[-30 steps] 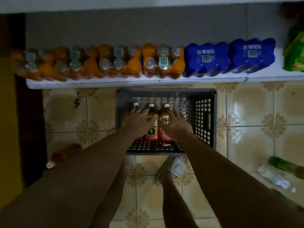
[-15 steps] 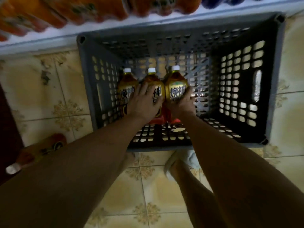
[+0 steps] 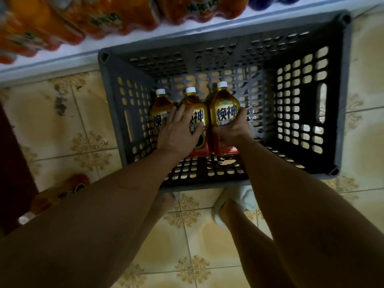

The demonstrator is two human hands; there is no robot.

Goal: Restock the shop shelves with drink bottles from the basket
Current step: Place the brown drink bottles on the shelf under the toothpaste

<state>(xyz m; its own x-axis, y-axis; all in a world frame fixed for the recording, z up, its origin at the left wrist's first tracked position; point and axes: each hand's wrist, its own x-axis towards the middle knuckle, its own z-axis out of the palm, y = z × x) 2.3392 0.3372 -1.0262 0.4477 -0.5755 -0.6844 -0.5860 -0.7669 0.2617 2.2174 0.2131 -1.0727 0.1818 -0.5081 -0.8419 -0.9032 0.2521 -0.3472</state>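
Three amber drink bottles with white caps and yellow labels stand side by side in a grey slotted basket (image 3: 342,96) on the floor. My left hand (image 3: 178,132) lies spread over the left bottle (image 3: 161,110) and the middle bottle (image 3: 196,109), its fingers across their labels. Around the lower body of the right bottle (image 3: 225,109) my right hand (image 3: 232,132) is wrapped. The rest of the basket holds nothing.
A white shelf edge (image 3: 124,40) runs along the top, carrying shrink-wrapped packs of orange drinks (image 3: 99,15) and a blue pack (image 3: 276,2) at the right. One bottle lies on the tiled floor (image 3: 60,196) at the left. My feet in slippers (image 3: 234,202) stand behind the basket.
The view has come down much closer to the basket. My hands have stayed on the three bottles, and the right bottle now stands slightly higher in my right hand.
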